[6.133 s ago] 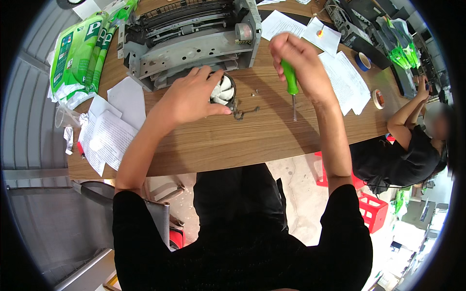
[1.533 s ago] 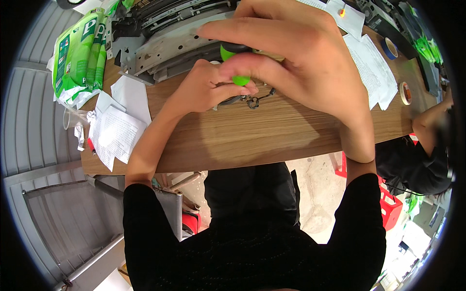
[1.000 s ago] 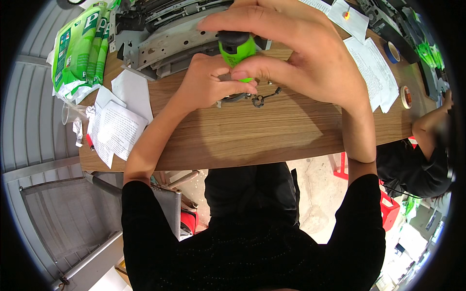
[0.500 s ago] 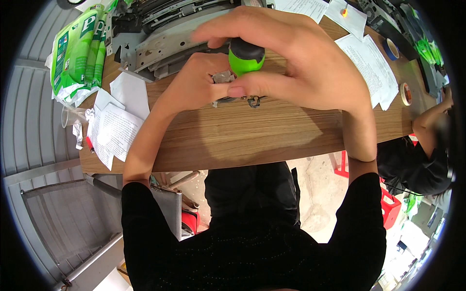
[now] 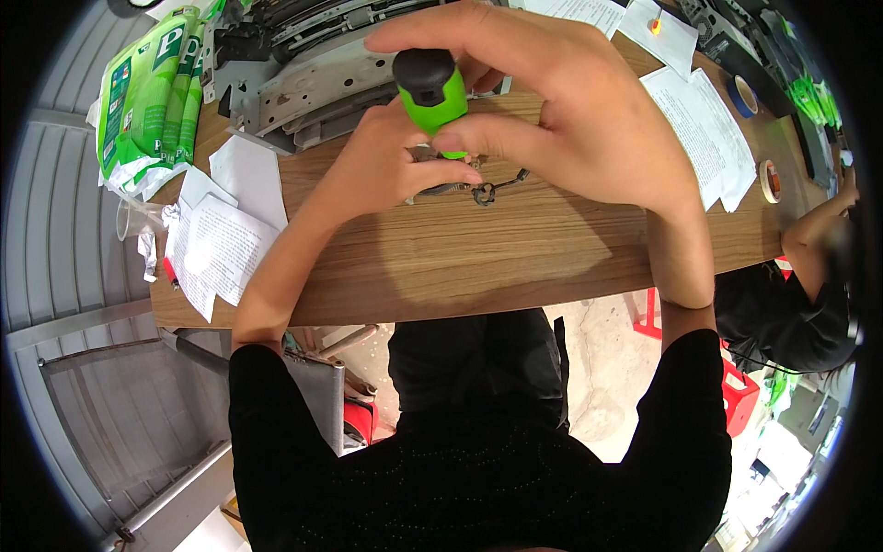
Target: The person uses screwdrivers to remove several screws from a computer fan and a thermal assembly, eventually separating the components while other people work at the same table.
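Note:
A screwdriver with a green and black handle [image 5: 432, 90] stands tilted over the wooden table, its black end toward me and its shaft hidden. My right hand [image 5: 593, 120] holds the handle between the thumb and the bent fingers behind it. Just left of it, my left hand [image 5: 372, 161] is closed round a small part, mostly covered by the fingers, under the screwdriver. A dark wire with a small loop [image 5: 485, 193] sticks out beside the left thumb and rests over the tabletop.
A metal machine frame [image 5: 317, 97] lies beyond my hands. Green packages [image 5: 143, 101] and printed sheets [image 5: 216, 248] sit at the left. More papers [image 5: 704, 129], a blue tape roll [image 5: 741, 95] and a tan tape roll [image 5: 769, 181] are at the right, near another person's arm [image 5: 814, 225].
The screwdriver handle has shifted left and tilted, showing more of its black end. My right thumb has moved up along with it. The looped wire shows more now.

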The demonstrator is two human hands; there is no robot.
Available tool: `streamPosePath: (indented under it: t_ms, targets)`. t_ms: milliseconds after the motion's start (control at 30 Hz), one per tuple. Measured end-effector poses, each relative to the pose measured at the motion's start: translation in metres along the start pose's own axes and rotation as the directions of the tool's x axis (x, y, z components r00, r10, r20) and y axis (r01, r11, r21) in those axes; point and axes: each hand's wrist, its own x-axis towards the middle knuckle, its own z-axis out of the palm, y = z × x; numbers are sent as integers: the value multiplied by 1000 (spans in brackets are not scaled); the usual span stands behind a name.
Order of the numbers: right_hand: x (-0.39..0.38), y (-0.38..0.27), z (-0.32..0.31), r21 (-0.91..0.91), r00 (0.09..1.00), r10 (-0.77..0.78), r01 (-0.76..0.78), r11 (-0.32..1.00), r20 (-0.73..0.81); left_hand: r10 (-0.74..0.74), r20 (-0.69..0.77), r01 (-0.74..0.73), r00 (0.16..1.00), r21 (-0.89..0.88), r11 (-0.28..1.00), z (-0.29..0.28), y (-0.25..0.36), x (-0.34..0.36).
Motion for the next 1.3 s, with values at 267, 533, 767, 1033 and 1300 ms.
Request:
streamPosePath:
  t_ms: [267,533,767,1033,1300]
  targets:
    - [-10,14,0,-32,981,59,-67,997,-187,-42,123,55,992,-102,993,-7,-10,1]
    - [-11,18,-12,181,954,253,-224,958,-160,37,100,-35,994,-26,999,-3,-13,4]
    - [-14,46,-4,-74,990,135,-137,988,-32,35,109,-34,993,-10,999,-2,-15,4]
    - [-16,52,-13,2,938,340,-341,940,-62,98,160,-97,982,-14,995,-19,-18,7]
    - [-3,27,-17,-68,749,650,-661,748,-127,43,278,-55,960,36,998,-24,-15,5]
